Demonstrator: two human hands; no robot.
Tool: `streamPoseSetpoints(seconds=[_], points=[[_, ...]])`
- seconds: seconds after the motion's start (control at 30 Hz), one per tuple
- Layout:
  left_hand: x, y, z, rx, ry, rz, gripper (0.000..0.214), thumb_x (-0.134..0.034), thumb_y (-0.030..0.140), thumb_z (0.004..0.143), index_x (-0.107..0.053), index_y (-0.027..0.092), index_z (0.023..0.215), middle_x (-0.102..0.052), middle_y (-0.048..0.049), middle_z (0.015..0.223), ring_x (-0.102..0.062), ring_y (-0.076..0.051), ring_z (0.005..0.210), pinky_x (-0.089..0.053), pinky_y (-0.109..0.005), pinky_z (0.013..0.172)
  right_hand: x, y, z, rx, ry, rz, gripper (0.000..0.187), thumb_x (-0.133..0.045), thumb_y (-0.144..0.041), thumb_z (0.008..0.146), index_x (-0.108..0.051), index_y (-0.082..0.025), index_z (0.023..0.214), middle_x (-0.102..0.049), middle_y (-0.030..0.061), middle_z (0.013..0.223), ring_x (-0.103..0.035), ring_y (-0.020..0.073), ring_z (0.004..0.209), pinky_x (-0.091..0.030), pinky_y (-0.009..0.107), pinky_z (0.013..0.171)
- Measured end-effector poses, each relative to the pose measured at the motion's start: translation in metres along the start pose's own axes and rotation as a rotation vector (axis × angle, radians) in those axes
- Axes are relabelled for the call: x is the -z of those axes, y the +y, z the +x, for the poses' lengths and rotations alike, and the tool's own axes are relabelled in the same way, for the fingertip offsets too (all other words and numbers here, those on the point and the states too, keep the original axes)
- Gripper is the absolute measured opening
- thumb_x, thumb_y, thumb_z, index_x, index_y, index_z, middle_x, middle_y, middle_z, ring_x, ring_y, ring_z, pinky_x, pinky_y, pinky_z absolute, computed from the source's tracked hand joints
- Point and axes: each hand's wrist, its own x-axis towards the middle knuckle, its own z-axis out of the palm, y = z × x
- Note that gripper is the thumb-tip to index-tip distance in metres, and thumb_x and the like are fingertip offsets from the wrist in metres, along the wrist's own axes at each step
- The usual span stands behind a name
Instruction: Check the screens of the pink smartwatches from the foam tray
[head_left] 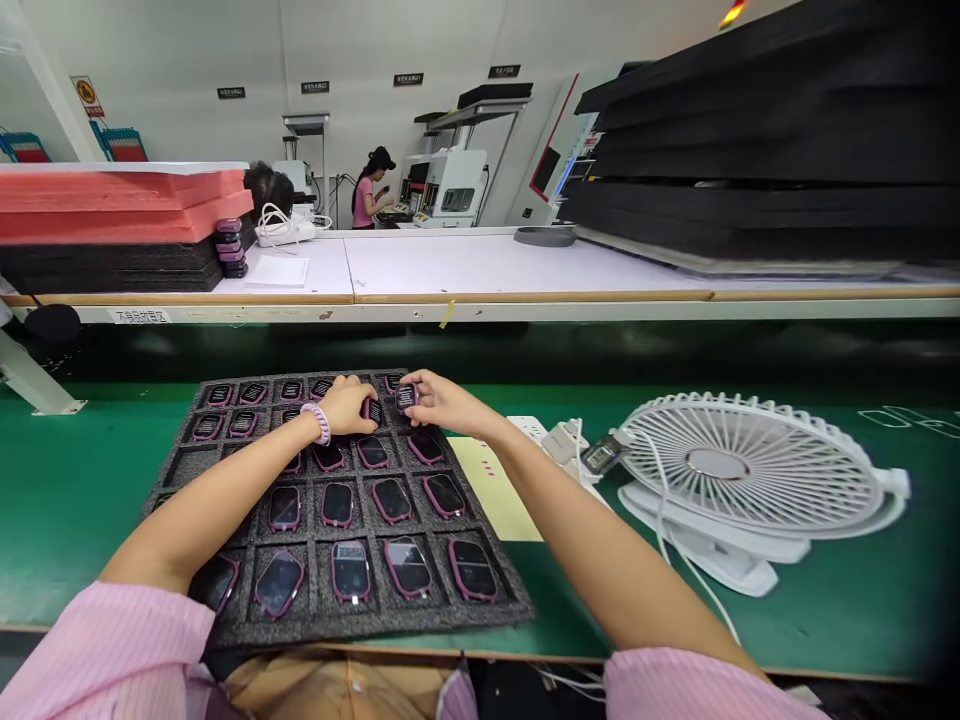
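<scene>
A dark foam tray point(352, 628) lies on the green bench, its compartments holding several purple-framed smartwatch cases point(351, 572) with dark screens. Over the tray's far right part, my right hand point(436, 400) pinches one smartwatch case point(406, 397) between thumb and fingers, with its screen showing small light text. Just left of it, my left hand point(346, 405), a purple band at the wrist, has its fingers closed round another smartwatch case point(372, 410) at a compartment. My left forearm hides part of the tray's left side.
A white fan point(750, 465) lies on the right, near a power strip point(529, 428) with cables and a yellow sheet point(491, 490). Behind runs a raised shelf point(442, 265) with red foam point(112, 205) and black foam stacks point(765, 160). A person point(367, 190) works farther back.
</scene>
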Motion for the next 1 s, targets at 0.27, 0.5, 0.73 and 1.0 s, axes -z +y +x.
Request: streamPoseSetpoints(seconds=[0.27, 0.5, 0.73, 1.0], points=[[0.052, -0.017, -0.050, 0.007, -0.106, 0.232, 0.070, -0.070, 0.047, 0.083, -0.057, 0.020, 0.146, -0.058, -0.0174, 0.132, -0.048, -0.039, 0.128, -0.038, -0.050, 0.113, 0.017, 0.011, 0.000, 0.013, -0.060, -0.440, 0.050, -0.085, -0.027, 0.074, -0.074, -0.018, 0.123, -0.049, 0.0139, 0.128, -0.046, 0.0392, 0.133, -0.035, 0.056, 0.119], [0.102, -0.091, -0.171, 0.313, 0.025, 0.324, 0.041, -0.053, 0.054, 0.086, -0.068, 0.017, 0.093, -0.071, -0.0124, 0.095, -0.064, -0.031, 0.090, -0.047, -0.038, 0.084, -0.026, -0.034, 0.012, 0.287, -0.197, -0.736, 0.043, -0.075, -0.026, 0.095, -0.067, -0.015, 0.136, -0.056, 0.0163, 0.126, -0.056, 0.0365, 0.123, -0.045, 0.051, 0.110], [0.056, -0.105, -0.214, 0.452, 0.118, 0.240, 0.025, -0.054, 0.043, 0.089, -0.060, 0.018, 0.087, -0.067, -0.0121, 0.094, -0.065, -0.030, 0.089, -0.048, -0.038, 0.080, -0.149, -0.108, 0.041, 0.303, -0.460, -0.918, 0.014, -0.070, -0.023, 0.105, -0.073, -0.014, 0.116, -0.063, 0.0139, 0.119, -0.062, 0.0303, 0.114, -0.046, 0.043, 0.101], [0.032, -0.077, -0.182, 0.394, 0.107, 0.293, 0.030, -0.065, 0.041, 0.089, -0.067, 0.013, 0.098, -0.064, -0.0189, 0.111, -0.064, -0.038, 0.109, -0.050, -0.048, 0.097, -0.170, -0.112, 0.036, 0.211, -0.429, -1.042, 0.023, -0.077, -0.029, 0.101, -0.072, -0.007, 0.101, -0.065, 0.0229, 0.113, -0.060, 0.0409, 0.113, -0.041, 0.051, 0.101]])
